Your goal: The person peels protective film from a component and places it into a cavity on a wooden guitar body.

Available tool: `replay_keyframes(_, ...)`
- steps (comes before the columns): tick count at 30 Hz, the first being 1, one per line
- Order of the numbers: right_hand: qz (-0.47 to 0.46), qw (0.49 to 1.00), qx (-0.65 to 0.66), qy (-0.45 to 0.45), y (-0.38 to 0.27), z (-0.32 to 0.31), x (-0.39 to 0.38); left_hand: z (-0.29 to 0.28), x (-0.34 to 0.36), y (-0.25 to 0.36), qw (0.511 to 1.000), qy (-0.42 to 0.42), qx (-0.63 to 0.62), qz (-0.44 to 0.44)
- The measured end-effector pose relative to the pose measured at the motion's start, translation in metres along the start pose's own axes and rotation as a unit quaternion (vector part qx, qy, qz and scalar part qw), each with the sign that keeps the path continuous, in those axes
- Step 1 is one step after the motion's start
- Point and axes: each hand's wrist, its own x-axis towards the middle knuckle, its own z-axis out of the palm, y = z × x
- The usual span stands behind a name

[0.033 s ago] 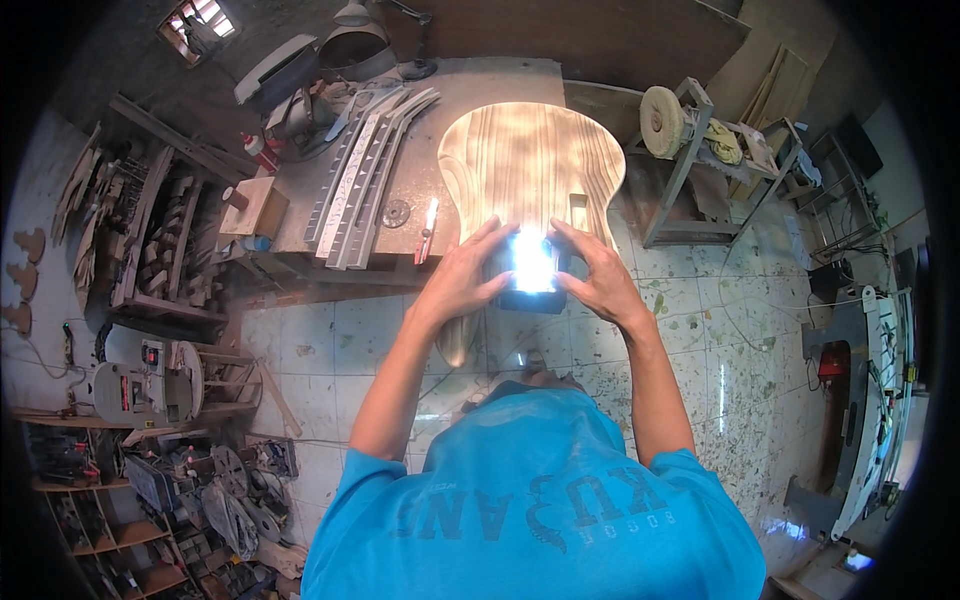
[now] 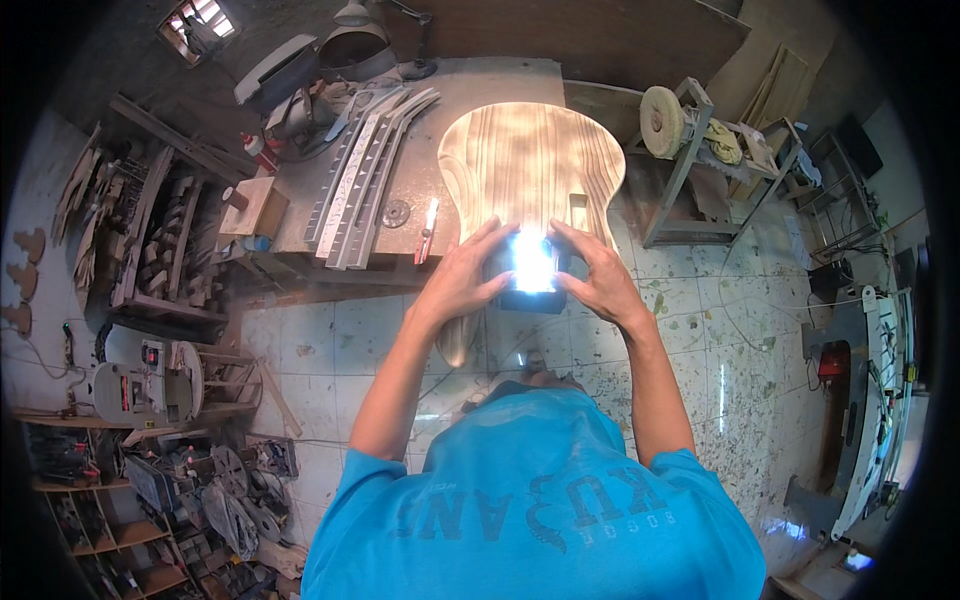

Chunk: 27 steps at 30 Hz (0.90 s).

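Observation:
Between my left hand (image 2: 462,278) and my right hand (image 2: 604,280) is a dark, boxy device (image 2: 533,301) with a glaring white-blue face. Glare hides its details. My fingers and thumbs curve around its two sides, gripping it from left and right. Just beyond, and partly behind my fingertips, lies a wooden electric guitar body (image 2: 530,150) with dark grain streaks and a small rectangular cutout. One rounded horn of it shows below my left wrist. To the left, a slim red-handled tool (image 2: 426,240) lies near the bench's front edge.
The workbench (image 2: 490,80) also carries several guitar necks (image 2: 365,185), a small dark disc (image 2: 397,213), a wooden box (image 2: 254,207) and a lamp (image 2: 355,45). At right stands a metal frame with a buffing wheel (image 2: 662,122). Crowded shelves (image 2: 110,540) and machines (image 2: 140,385) line the left.

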Motion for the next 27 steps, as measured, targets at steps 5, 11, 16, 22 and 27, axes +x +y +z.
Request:
replay_keyframes(5, -0.013, 1.000, -0.018, 0.001, 0.000, -0.001, 0.000, 0.002, 0.000, -0.002, 1.000, 0.002, 0.026, 0.003)
replay_keyframes(11, 0.025, 0.999, 0.045, 0.009, 0.007, -0.001, 0.000, 0.001, 0.000, 0.001, 0.999, -0.001, 0.035, -0.008)
replay_keyframes(16, 0.022, 0.999, 0.018, -0.028, 0.004, -0.008, 0.001, 0.001, 0.000, -0.003, 0.999, -0.005, 0.032, -0.005)
replay_keyframes(22, -0.007, 1.000, -0.016, -0.019, -0.001, -0.005, 0.000, 0.001, 0.001, -0.003, 0.999, -0.011, 0.039, -0.005)
replay_keyframes(27, -0.004, 1.000, -0.028, -0.013, 0.001, -0.003, 0.000, 0.001, 0.001, -0.004, 0.999, -0.014, 0.041, 0.000)
